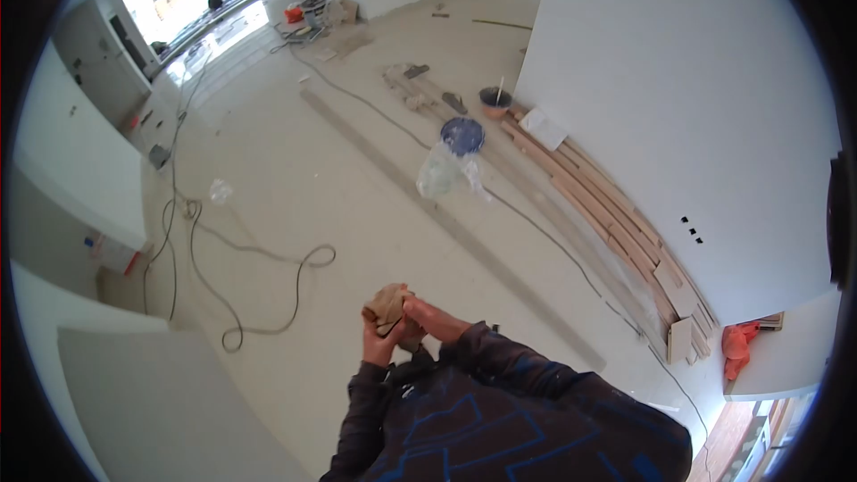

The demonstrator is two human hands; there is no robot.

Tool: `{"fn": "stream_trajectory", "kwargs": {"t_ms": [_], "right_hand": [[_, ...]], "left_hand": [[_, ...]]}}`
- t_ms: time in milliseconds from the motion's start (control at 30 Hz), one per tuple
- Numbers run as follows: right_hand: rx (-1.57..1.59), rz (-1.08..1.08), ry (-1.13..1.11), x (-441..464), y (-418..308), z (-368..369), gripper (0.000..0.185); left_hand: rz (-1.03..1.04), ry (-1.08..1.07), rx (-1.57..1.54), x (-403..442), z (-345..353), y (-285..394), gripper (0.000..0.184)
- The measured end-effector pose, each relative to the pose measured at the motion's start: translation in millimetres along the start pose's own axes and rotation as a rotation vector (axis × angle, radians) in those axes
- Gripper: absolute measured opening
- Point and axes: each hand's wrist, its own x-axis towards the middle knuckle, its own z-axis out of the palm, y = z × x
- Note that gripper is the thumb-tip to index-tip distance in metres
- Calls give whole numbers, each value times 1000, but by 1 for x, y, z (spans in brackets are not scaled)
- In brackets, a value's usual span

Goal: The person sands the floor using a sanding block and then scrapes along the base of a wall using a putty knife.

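Observation:
Close to my chest, both hands are closed around a crumpled brown cloth or paper (387, 303). My left hand (378, 344) grips it from the left and below. From the right, my right hand (430, 317) presses its fingers onto the same bundle. The fingertips are partly hidden by the folds, and I cannot tell whether anything is wrapped inside.
A dark cable (299, 259) loops across the pale floor on the left. Ahead stand a blue bucket lid or tub (462, 136), a clear plastic bag (439, 173) and a black bucket (495, 102). Wooden boards (607, 214) lie along the right wall.

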Motion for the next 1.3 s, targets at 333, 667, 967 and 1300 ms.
{"fn": "stream_trajectory", "kwargs": {"t_ms": [333, 667, 967, 1300], "right_hand": [[-143, 159, 88, 290, -67, -148, 96], [-234, -265, -247, 690, -109, -235, 69], [-133, -253, -98, 982, -121, -314, 33], [-332, 173, 325, 1192, -206, -467, 36]], "left_hand": [[-67, 21, -43, 355, -122, 106, 46], [-346, -319, -45, 680, -184, 234, 67], [-230, -329, 52, 982, -248, 290, 69], [-61, -601, 881, 1326, -249, 425, 69]]}}
